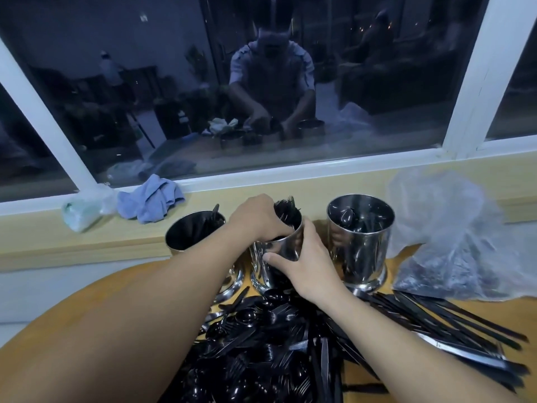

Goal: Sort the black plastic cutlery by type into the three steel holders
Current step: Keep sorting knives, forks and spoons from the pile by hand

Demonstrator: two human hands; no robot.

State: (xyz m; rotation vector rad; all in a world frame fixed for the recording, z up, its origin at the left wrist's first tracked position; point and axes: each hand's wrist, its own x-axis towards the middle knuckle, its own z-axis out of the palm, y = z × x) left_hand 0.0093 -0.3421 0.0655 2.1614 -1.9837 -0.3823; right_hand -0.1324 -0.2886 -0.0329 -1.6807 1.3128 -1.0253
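Gripping the middle shiny steel cylindrical holder (286, 245) between both hands, the left hand (257, 219) curls over its rim while the right hand (305, 257) clasps its wall; loose black plastic cutlery (261, 344) heaps on the yellow wooden tabletop (101, 330) below.

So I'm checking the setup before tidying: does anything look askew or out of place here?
Yes: the middle steel holder leans toward the right steel holder, which stands upright. The right hand grips its wall, the left hand its rim.
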